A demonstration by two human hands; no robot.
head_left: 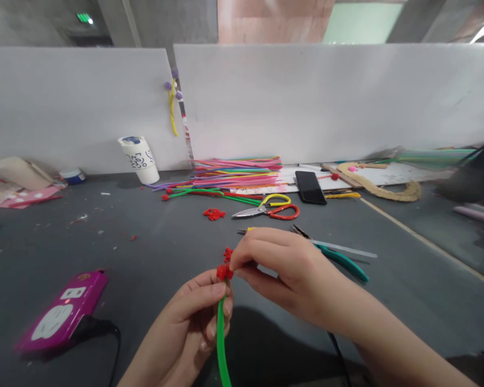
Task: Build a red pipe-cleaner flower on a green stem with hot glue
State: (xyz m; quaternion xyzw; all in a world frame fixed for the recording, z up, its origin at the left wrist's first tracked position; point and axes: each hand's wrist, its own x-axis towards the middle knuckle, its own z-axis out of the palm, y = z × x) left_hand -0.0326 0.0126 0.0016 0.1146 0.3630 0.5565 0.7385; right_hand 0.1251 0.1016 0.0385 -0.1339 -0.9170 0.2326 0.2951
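Note:
A green pipe-cleaner stem runs down toward me, pinched near its top between the thumb and fingers of my left hand. Coiled red pipe cleaner sits at the stem's upper end, with a small cluster of red loops just above it. From the right, my right hand closes thumb and fingertips on the edge of this red part; its fingertips are partly hidden. Behind my hands lie some red pipe-cleaner pieces and scissors with one yellow and one red handle.
Green-handled pliers lie beyond my right hand. A phone, a bundle of colored pipe cleaners and a white cup stand or lie toward the white partition. A magenta power strip with a black cable is at left.

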